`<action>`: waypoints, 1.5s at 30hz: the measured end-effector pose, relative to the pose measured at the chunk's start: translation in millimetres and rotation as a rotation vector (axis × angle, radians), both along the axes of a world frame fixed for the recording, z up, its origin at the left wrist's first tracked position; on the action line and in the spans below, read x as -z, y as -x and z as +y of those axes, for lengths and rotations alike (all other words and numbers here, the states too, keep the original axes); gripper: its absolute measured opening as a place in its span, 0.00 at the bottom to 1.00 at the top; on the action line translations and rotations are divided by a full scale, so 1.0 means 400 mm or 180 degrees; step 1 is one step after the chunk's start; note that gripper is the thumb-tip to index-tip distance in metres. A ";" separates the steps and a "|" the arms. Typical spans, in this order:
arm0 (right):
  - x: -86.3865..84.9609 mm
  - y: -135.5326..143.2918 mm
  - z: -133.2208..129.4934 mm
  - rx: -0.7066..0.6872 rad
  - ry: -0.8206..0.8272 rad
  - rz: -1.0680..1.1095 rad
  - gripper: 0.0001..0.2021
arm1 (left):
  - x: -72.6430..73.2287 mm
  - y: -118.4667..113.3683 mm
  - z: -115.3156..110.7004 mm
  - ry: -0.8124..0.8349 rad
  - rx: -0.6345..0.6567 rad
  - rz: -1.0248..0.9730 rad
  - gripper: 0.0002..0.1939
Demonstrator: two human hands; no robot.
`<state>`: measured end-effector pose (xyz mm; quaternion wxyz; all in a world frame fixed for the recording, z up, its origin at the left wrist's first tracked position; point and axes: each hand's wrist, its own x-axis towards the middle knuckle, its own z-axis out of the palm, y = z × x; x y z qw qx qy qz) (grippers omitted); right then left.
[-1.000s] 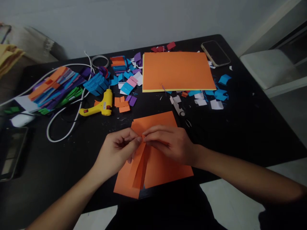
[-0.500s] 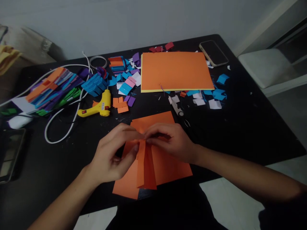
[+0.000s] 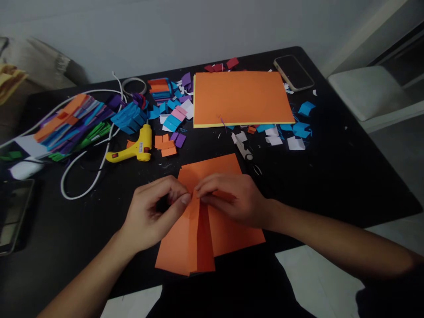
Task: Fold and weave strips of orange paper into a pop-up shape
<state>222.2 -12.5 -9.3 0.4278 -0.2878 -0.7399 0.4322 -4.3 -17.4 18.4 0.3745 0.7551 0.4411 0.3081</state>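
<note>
Though narrow, strip (image 3: 193, 236) lengthwise toward lap (image 3: 228, 291)

A narrow strip of orange paper (image 3: 193, 240), creased along its length, its two halves standing somewhat apart at the near end, above flat, wider orange paper (image 3: 235, 238), at the near side of the black table (image 3: 318, 190).

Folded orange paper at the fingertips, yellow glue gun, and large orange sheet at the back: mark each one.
Folded orange paper (image 3: 193, 240): head view, its lighter face.
Yellow glue gun (image 3: 142, 148): head view, its body.
Large orange sheet (image 3: 243, 98): head view, its middle.
</note>
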 end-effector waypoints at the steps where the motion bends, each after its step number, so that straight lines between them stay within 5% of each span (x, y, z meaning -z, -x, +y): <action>1: 0.002 0.000 -0.001 0.0007 -0.0130 -0.0006 0.05 | 0.000 -0.002 0.000 0.0132 -0.0002 -0.0005 0.08; 10: 0.003 0.002 -0.003 0.0064 -0.0047 0.0084 0.05 | 0.015 -0.006 0.000 0.1000 -0.0006 -0.0342 0.10; 14: -0.005 0.001 0.000 0.0049 0.0425 0.0065 0.04 | 0.012 0.002 -0.001 0.0392 0.0099 -0.0351 0.02; 19: -0.007 0.001 -0.001 0.0049 0.1122 0.0096 0.06 | -0.003 0.003 -0.002 -0.0756 0.0698 -0.0033 0.20; 23: -0.001 0.005 -0.004 0.0045 0.1326 0.0247 0.06 | -0.003 0.001 0.001 -0.1152 0.0807 0.0223 0.21; 33: -0.008 0.008 -0.001 -0.0011 0.2213 0.0837 0.08 | 0.007 0.010 -0.001 -0.1250 0.0487 0.0268 0.12; 45: -0.009 0.014 -0.002 0.0243 0.2171 0.0935 0.06 | -0.005 0.000 -0.006 -0.1328 0.0321 0.0319 0.12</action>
